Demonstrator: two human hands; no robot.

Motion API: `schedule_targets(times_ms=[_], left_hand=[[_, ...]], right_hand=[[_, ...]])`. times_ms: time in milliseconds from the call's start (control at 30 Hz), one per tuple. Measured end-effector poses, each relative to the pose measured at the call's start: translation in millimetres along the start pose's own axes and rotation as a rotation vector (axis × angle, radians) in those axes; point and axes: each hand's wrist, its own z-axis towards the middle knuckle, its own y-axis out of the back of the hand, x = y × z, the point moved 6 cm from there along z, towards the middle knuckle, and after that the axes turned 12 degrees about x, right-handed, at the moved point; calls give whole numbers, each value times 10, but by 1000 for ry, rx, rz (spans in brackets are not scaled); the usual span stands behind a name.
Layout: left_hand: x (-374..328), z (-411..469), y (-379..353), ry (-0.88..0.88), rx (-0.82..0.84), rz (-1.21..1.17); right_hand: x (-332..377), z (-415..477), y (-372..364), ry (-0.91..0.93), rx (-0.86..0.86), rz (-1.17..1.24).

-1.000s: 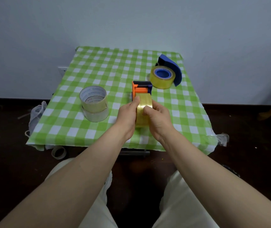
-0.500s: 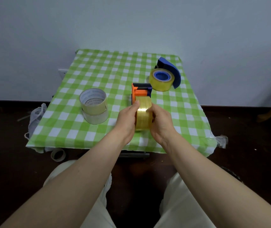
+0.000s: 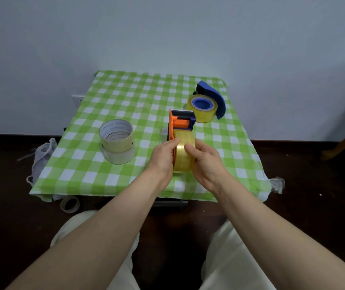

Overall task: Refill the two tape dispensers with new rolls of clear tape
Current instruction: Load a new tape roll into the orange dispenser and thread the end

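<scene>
1. A small table (image 3: 125,97) with a green and white checked cloth is standing against a pale wall (image 3: 167,28), and it is filling the middle of the view.
2. The person's two bare forearms are reaching forward from the 6 o'clock edge, over light trousers (image 3: 230,258), and are meeting near the front middle of the table.
3. The left hand (image 3: 163,155) is gripping the orange side of the orange tape dispenser (image 3: 180,124), with the thumb lying on the top of the roll.
4. The right hand (image 3: 207,158) is grasping the yellowish tape roll (image 3: 184,153) from its right side, with the thumb on the outer face of the roll.
5. This roll is standing on its edge in the orange dispenser, between the two hands; the dark front part of the dispenser is pointing toward 12 o'clock.
6. At about 1 o'clock from the hands, the blue tape dispenser (image 3: 217,99) is lying on its side with a second roll (image 3: 202,109) already on its blue hub.
7. At about 9 o'clock from the hands, two spare rolls (image 3: 117,141) are stacked one on the other, well apart from the hands.
8. On the dark floor, near the front left corner of the table, an empty-looking ring (image 3: 69,204) is lying, and a pale plastic bag (image 3: 42,158) is hanging at the left edge of the table.
</scene>
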Motion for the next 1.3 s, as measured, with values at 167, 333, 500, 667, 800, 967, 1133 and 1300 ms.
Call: schedule_targets(times_ms=[167,333,500,667,800,967,1133,1300], left_hand=[[-26,-8,57,17,-64,23],[1,-26,55,8,-101,95],[-1,-33,78,13,-152,115],[-9,-27,71,23,-174,155],[-1,-31,73,70,-183,160],[-28,-97,-15,30,-64,184],[-41,-104,8,29,-139,232],[-42,-79,-44,138,-241,264]], right_hand=[[-7,-56,-68,30,19,-10],[70,33,-60,-129,-226,-8],[58,79,-66,-112,-203,-103],[24,-73,-58,-11,-42,-64],[-17,-175,-47,26,-13,-86],[38,-177,-57,22,-34,8],[-48,-204,-92,33,3,-192],[-84,-244,-70,64,29,-275]])
